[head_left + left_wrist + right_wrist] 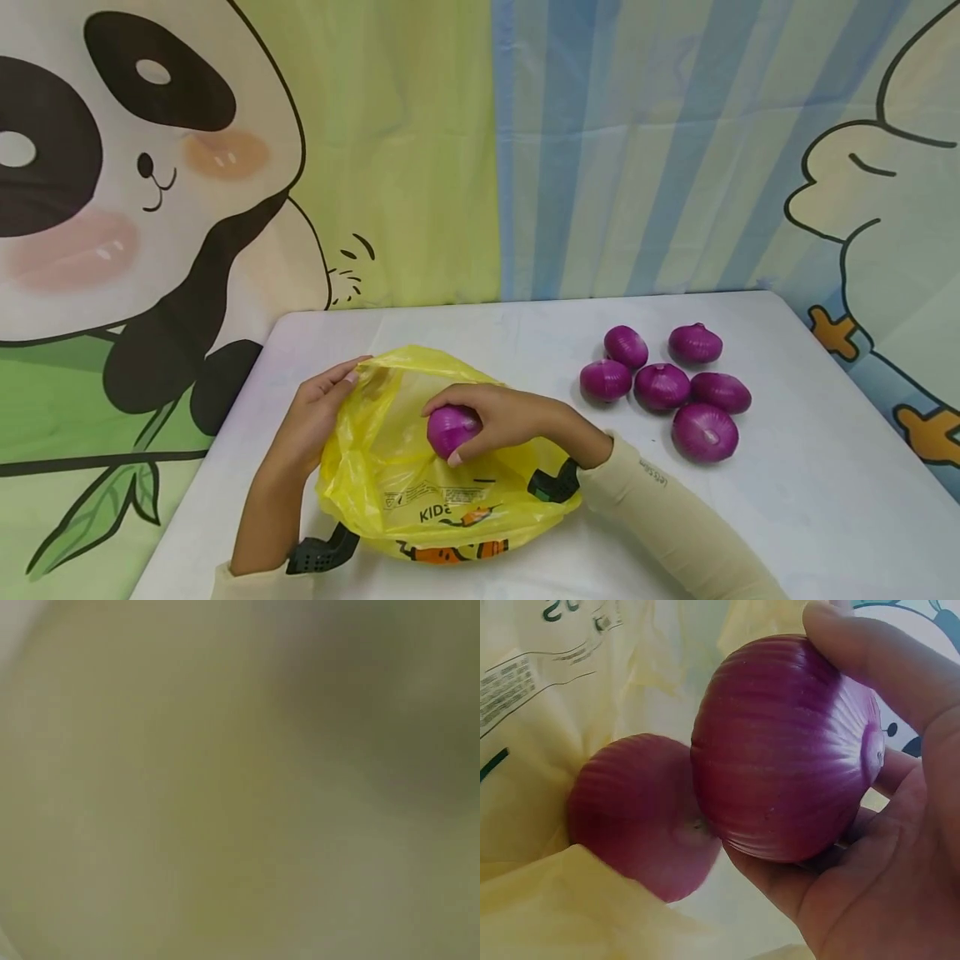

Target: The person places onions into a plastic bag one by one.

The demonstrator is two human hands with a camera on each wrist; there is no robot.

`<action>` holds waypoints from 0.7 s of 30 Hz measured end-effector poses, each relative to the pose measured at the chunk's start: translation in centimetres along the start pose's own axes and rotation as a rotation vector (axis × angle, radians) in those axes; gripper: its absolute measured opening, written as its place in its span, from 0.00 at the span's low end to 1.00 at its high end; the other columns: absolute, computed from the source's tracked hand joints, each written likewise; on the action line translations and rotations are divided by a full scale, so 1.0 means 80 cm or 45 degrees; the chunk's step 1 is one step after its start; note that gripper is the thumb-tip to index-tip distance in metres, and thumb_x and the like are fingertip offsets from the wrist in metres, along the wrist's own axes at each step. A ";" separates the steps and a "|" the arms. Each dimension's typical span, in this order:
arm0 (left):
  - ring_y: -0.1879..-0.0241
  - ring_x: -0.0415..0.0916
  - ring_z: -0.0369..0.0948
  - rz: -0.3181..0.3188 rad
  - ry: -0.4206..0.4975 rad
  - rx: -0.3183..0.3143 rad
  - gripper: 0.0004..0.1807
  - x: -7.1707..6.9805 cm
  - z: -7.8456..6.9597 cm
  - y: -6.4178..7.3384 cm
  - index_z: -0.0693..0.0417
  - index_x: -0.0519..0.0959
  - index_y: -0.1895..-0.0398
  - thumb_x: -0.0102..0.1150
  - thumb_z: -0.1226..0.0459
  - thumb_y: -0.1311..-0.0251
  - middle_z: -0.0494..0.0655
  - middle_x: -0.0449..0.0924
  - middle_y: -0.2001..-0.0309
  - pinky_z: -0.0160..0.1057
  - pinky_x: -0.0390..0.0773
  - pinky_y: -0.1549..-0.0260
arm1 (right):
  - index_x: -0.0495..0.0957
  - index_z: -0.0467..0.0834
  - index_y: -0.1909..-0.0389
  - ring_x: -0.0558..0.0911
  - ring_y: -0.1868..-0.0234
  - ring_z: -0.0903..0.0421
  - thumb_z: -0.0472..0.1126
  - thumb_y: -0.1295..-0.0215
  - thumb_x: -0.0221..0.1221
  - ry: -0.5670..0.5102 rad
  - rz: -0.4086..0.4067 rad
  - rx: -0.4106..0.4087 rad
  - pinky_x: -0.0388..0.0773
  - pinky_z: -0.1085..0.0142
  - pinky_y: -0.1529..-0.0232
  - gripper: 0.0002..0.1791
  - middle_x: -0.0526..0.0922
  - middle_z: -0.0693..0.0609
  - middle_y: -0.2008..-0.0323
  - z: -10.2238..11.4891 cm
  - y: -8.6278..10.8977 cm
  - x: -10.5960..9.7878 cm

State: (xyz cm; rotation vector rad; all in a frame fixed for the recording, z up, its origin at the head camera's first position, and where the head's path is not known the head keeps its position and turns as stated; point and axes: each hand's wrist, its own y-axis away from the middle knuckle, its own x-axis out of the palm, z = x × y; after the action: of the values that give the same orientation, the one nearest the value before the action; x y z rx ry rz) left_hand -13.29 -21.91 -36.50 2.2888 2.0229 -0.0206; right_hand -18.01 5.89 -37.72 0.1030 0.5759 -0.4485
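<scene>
A yellow plastic bag (360,492) with printing on its side lies on the table, its mouth spread wide. My left hand (311,417) pinches the bag's rim at the left between thumb and fingers. Over the bag's mouth, my right hand (506,417) grips a red onion (452,431). The right wrist view shows this held onion (784,750) close up, with the thumb on one side and fingers around the other. Behind it, a second red onion (641,817) lies inside the bag, partly covered by a yellow fold. The left wrist view is blurred, filled by yellowish plastic.
Several red onions (662,387) sit grouped on the white table (480,333), right of the bag. Black wrist cameras (322,552) are strapped on both wrists; the right one sits against the bag. A printed cartoon curtain (420,167) hangs behind the table.
</scene>
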 end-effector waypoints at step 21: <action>0.43 0.74 0.40 0.014 -0.040 -0.017 0.27 -0.002 0.000 -0.002 0.61 0.62 0.29 0.42 0.56 0.24 0.56 0.64 0.33 0.36 0.77 0.49 | 0.71 0.49 0.39 0.74 0.47 0.58 0.42 0.43 0.70 -0.011 0.022 0.017 0.77 0.67 0.50 0.31 0.73 0.51 0.42 -0.010 0.000 0.003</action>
State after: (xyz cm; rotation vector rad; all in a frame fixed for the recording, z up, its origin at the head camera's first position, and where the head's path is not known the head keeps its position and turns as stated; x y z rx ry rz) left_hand -13.47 -22.05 -36.51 2.2772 1.9890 -0.0426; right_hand -18.24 6.01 -38.53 0.1189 0.5634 -0.4362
